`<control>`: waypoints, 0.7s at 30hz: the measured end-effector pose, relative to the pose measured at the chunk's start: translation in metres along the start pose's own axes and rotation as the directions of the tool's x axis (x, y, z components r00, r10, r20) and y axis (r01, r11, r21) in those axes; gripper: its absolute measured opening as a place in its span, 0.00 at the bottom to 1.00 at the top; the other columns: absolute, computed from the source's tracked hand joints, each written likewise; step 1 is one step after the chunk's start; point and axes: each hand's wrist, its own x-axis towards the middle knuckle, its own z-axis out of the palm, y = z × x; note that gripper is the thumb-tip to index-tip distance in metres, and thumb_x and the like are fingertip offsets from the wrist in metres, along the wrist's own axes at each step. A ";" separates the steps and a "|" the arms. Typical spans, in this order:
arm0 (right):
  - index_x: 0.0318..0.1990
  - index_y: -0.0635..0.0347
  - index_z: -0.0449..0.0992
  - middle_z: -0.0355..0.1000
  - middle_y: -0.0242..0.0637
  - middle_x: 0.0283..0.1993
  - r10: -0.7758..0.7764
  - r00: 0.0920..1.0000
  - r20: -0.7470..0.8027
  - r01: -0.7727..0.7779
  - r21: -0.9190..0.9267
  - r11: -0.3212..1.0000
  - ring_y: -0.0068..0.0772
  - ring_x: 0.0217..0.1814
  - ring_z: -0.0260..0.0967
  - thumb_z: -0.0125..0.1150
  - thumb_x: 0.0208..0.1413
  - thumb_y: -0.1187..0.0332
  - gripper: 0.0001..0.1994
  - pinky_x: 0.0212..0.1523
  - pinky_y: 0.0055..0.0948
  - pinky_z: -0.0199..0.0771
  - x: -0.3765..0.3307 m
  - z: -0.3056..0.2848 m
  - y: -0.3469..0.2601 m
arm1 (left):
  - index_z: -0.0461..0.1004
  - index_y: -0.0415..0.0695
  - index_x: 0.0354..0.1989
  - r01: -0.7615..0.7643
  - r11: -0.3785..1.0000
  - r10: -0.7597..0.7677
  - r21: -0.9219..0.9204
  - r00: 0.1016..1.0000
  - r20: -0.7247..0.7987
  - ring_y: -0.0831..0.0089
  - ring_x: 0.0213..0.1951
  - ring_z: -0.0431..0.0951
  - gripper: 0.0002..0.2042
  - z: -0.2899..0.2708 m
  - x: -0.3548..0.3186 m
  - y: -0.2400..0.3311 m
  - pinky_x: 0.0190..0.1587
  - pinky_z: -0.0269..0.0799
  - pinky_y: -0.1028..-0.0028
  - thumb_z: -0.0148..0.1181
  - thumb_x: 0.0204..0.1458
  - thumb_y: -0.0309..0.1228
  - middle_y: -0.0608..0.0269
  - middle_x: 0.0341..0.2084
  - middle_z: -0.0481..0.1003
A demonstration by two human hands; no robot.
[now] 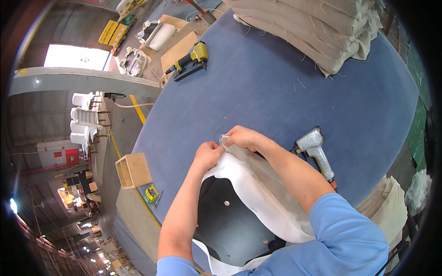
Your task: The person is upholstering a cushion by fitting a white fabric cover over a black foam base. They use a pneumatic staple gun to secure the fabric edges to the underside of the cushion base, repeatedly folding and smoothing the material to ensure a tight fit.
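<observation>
On my left I see an open wooden box (133,170), with a yellow-green tape measure (151,194) near it. Farther off are white chairs (83,117) and a red box (72,157). Some crumpled clear plastic (418,191) is on my right.

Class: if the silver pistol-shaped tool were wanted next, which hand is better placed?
Probably the right hand: the silver pistol-shaped tool lies to the right, nearer to it than to the left hand. Both hands pinch pale material.

Room over tabletop (230,92) beyond hands (207,155) (244,138), stapler (317,151) right
</observation>
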 end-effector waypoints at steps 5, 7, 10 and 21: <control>0.51 0.65 0.86 0.82 0.47 0.47 0.016 1.000 -0.012 -0.016 0.029 0.999 0.42 0.49 0.78 0.68 0.55 0.70 0.16 0.50 0.47 0.78 -0.004 0.006 -0.004 | 0.82 0.37 0.40 -0.023 0.998 0.022 -0.060 1.000 -0.005 0.69 0.33 0.80 0.12 -0.003 -0.003 -0.003 0.39 0.77 0.64 0.63 0.56 0.34 0.57 0.30 0.82; 0.51 0.66 0.86 0.83 0.47 0.47 -0.025 0.999 -0.040 0.026 0.010 1.000 0.41 0.48 0.79 0.68 0.54 0.70 0.17 0.50 0.45 0.78 -0.006 0.004 -0.003 | 0.81 0.37 0.42 -0.039 0.996 0.040 -0.083 0.999 0.014 0.69 0.34 0.81 0.11 -0.004 -0.004 0.001 0.40 0.76 0.64 0.61 0.56 0.32 0.57 0.31 0.82; 0.52 0.67 0.86 0.83 0.47 0.46 -0.075 0.996 -0.039 0.074 -0.032 0.997 0.39 0.46 0.80 0.69 0.51 0.69 0.20 0.49 0.42 0.79 -0.010 0.008 -0.004 | 0.80 0.37 0.44 -0.071 0.991 0.076 -0.113 0.996 0.036 0.74 0.29 0.75 0.09 -0.006 -0.002 -0.006 0.32 0.71 0.69 0.58 0.60 0.28 0.63 0.29 0.78; 0.49 0.68 0.86 0.83 0.46 0.41 -0.081 0.993 -0.086 0.062 -0.205 0.977 0.39 0.43 0.80 0.71 0.46 0.68 0.21 0.44 0.40 0.79 -0.013 0.014 -0.010 | 0.82 0.38 0.46 -0.129 0.991 0.128 -0.042 0.992 -0.014 0.65 0.36 0.81 0.11 -0.006 0.004 -0.015 0.43 0.76 0.62 0.57 0.60 0.28 0.55 0.33 0.82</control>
